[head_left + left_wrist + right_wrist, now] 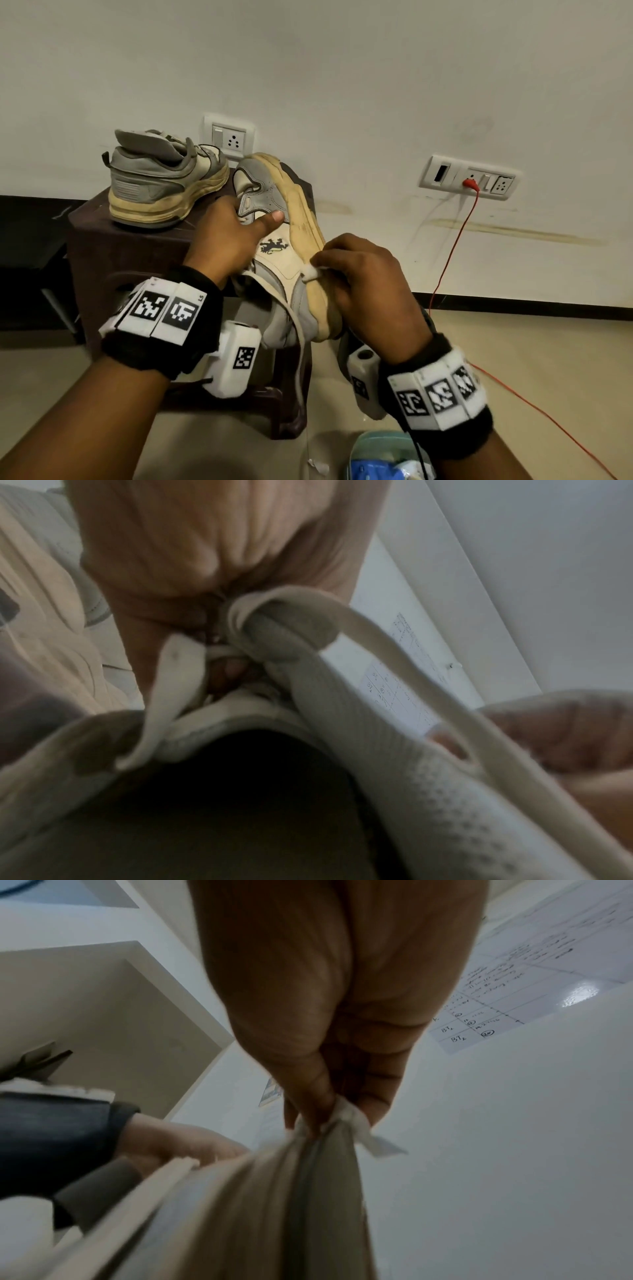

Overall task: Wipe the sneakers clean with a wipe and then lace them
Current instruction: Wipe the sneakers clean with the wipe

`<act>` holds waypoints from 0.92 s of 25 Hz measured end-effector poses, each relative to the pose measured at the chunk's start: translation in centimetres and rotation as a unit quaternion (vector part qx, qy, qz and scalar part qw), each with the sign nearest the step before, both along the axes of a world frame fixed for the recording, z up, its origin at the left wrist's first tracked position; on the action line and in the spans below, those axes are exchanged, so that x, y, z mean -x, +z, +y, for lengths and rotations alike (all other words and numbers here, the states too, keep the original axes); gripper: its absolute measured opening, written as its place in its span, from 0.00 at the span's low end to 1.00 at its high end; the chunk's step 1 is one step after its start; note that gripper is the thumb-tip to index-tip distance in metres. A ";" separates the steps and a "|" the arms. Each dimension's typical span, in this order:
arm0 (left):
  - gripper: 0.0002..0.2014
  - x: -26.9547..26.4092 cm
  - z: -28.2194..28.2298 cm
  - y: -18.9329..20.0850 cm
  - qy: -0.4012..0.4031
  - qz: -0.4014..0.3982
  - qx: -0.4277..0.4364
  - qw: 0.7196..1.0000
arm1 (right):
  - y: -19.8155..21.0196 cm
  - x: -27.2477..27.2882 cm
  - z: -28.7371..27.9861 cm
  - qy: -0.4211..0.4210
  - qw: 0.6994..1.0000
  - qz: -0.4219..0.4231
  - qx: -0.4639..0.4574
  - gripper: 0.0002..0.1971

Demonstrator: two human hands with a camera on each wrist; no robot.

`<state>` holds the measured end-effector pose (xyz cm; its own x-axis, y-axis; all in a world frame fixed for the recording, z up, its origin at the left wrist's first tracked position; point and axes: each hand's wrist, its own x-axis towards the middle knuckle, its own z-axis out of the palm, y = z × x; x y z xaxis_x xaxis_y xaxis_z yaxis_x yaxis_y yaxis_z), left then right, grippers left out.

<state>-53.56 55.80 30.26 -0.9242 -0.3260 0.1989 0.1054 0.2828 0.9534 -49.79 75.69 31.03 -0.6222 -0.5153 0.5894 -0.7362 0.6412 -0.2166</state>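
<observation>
A grey and cream sneaker point(274, 236) is held up on its side above the stool, its yellowed sole point(306, 219) turned to the right. My left hand point(236, 226) grips it near the toe, thumb lying across the upper. My right hand point(356, 277) pinches a small white wipe point(312, 271) against the sole's edge near the heel; the right wrist view shows the wipe point(356, 1123) between the fingertips. A loose cream lace point(301, 342) hangs down from the shoe, and the lace point(394, 653) loops past the tongue in the left wrist view. The second sneaker point(164, 178) stands upright on the stool.
The dark brown stool point(102, 246) stands against a white wall with two socket plates point(469, 178). A red cable point(455, 240) runs from the right plate down across the floor. A pale green container point(380, 455) with blue and white contents sits on the floor by my right forearm.
</observation>
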 end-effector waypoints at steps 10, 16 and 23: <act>0.15 1.2 -0.1 1.1 0.021 -0.030 -0.082 0.996 | 0.9 -1.1 3.0 -0.034 0.996 0.077 0.005 0.11; 0.20 1.5 -1.1 2.0 0.014 -0.079 -0.159 0.984 | -1.3 -1.5 3.1 -0.017 0.986 0.161 0.036 0.10; 0.23 1.5 -0.8 1.8 0.028 -0.077 -0.132 0.988 | -1.5 -1.0 3.0 -0.040 0.981 0.177 0.076 0.10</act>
